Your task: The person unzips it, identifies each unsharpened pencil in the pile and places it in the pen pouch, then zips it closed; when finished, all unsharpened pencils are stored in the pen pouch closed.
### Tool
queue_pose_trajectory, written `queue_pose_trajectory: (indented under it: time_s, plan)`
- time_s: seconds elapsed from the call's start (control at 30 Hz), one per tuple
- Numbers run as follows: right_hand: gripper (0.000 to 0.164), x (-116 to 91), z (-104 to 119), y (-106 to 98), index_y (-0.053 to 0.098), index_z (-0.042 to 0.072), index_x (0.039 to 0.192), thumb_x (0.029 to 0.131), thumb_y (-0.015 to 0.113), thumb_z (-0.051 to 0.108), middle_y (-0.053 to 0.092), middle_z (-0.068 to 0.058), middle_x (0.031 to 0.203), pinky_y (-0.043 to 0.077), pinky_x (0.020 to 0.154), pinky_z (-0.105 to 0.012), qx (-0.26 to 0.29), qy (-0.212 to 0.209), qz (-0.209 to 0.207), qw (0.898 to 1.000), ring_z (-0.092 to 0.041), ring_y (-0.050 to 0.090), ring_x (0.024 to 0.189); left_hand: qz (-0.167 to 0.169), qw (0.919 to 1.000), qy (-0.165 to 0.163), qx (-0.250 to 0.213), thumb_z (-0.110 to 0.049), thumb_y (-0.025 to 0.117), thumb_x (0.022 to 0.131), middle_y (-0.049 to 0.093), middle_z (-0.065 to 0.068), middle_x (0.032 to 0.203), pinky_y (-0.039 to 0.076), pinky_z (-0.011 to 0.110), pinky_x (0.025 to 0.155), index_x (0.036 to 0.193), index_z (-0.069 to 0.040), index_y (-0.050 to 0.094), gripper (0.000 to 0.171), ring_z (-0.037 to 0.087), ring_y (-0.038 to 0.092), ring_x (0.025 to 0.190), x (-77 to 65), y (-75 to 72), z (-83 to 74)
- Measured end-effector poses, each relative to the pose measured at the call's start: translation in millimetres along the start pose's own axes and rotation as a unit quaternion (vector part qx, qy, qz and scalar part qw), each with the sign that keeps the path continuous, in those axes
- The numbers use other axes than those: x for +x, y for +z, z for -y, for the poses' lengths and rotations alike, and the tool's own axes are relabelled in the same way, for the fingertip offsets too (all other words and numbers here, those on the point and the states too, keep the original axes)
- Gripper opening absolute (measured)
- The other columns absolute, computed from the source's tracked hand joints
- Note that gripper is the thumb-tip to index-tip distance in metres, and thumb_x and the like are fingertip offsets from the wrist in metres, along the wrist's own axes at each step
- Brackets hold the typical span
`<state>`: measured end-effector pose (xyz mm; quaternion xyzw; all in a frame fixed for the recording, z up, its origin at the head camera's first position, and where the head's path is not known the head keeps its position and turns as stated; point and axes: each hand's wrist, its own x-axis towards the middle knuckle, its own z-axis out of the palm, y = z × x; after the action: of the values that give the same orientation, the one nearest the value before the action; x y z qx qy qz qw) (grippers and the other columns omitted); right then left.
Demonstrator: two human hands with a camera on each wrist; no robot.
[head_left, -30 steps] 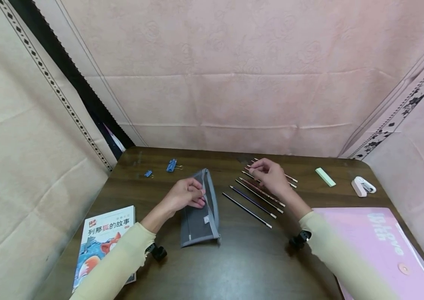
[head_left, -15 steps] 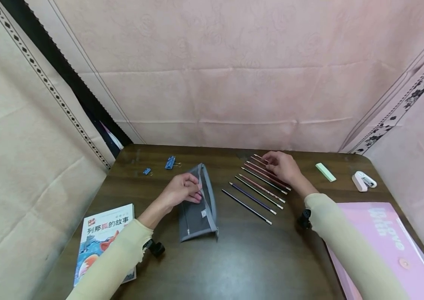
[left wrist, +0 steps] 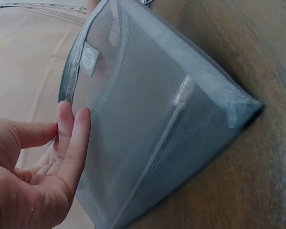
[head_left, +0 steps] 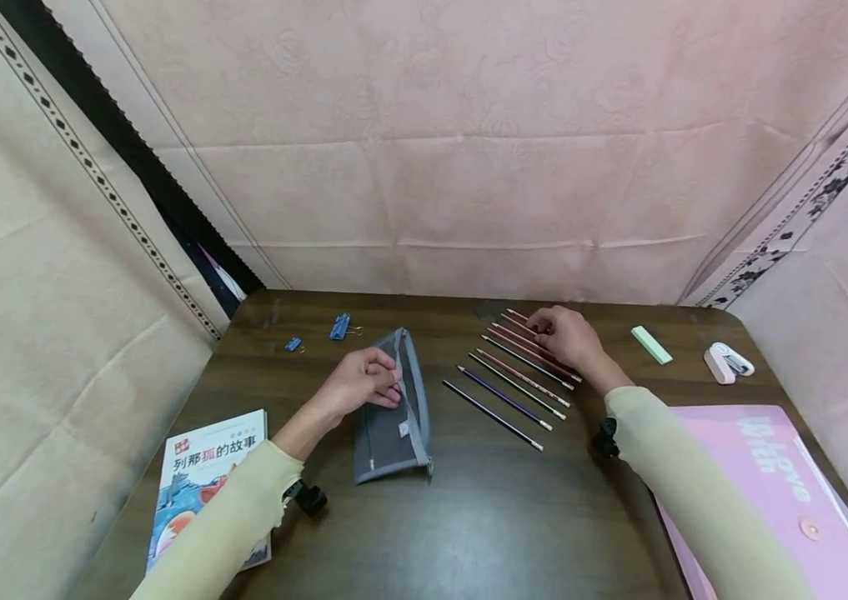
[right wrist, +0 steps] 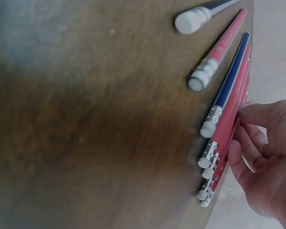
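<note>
A grey mesh pencil case (head_left: 382, 446) stands propped up and unzipped in the middle of the table. My left hand (head_left: 365, 380) pinches its zipped edge, with thumb and fingertips at the rim in the left wrist view. To the right, several pencils lie slanted in a row, the nearest a dark pencil (head_left: 494, 416). At the far end of that row, my right hand (head_left: 569, 337) pinches a red pencil between thumb and curled fingers. The right wrist view shows several red pencils (right wrist: 225, 121) bunched beside the fingers, white eraser ends toward the camera.
Two blue binder clips (head_left: 340, 326) lie at the back left. A picture book (head_left: 213, 450) is under the left forearm. At right are a mint-green bar (head_left: 651, 344), a white looped item (head_left: 728, 363) and a pink folder (head_left: 761, 492) under the right sleeve. Curtains surround the table.
My right hand has moved right and slightly back along the pencils. The far red pencils now lie closer together and nearer the others. My left hand still holds the pencil case.
</note>
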<state>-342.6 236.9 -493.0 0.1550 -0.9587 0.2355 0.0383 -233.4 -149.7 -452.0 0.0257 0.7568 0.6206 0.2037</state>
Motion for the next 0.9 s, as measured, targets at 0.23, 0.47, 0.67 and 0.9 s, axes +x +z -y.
queue_pose_trajectory:
  time_s: [0.23, 0.47, 0.67, 0.9]
  plan:
    - [0.020, 1.1, 2.5, -0.1, 0.070, 0.016, 0.107, 0.087, 0.067, 0.011, 0.066, -0.006, 0.094, 0.053, 0.071, -0.043, -0.012, -0.004, 0.004, 1.000, -0.023, 0.061, 0.085, -0.003, 1.0000, 0.001, 0.001, -0.017, 0.062, 0.094, 0.068, 0.022, 0.097, 0.062, 0.043, 0.077, 0.113, 0.002, 0.051, 0.029, 0.027, 0.071, 0.080, -2.0, -1.3, 0.7]
    - [0.019, 0.3, 2.3, 0.2, 0.069, 0.017, 0.105, 0.087, 0.066, 0.011, 0.067, -0.005, 0.093, 0.053, 0.070, -0.042, -0.021, 0.003, 0.006, 1.000, -0.022, 0.060, 0.082, -0.001, 1.0000, 0.004, 0.000, -0.015, 0.062, 0.094, 0.068, 0.023, 0.097, 0.062, 0.043, 0.077, 0.114, 0.003, 0.051, 0.028, 0.026, 0.071, 0.080, -1.7, -0.2, 0.9]
    - [0.018, 0.1, 2.6, 3.8, 0.070, 0.018, 0.103, 0.086, 0.067, 0.012, 0.068, -0.002, 0.091, 0.053, 0.068, -0.040, -0.022, 0.010, -0.001, 1.000, -0.020, 0.060, 0.079, 0.000, 1.0000, 0.003, 0.000, -0.015, 0.062, 0.094, 0.068, 0.022, 0.096, 0.062, 0.043, 0.077, 0.114, 0.003, 0.051, 0.028, 0.026, 0.071, 0.080, -3.9, 1.1, 0.9]
    - [0.020, 0.2, 3.5, 2.7, 0.070, 0.019, 0.102, 0.084, 0.067, 0.012, 0.069, 0.000, 0.088, 0.050, 0.061, -0.037, -0.035, -0.003, -0.012, 0.999, -0.018, 0.059, 0.075, 0.003, 0.9999, 0.002, 0.010, -0.015, 0.062, 0.094, 0.068, 0.021, 0.096, 0.061, 0.043, 0.078, 0.114, 0.002, 0.052, 0.028, 0.027, 0.071, 0.081, -4.5, 1.4, -2.5]
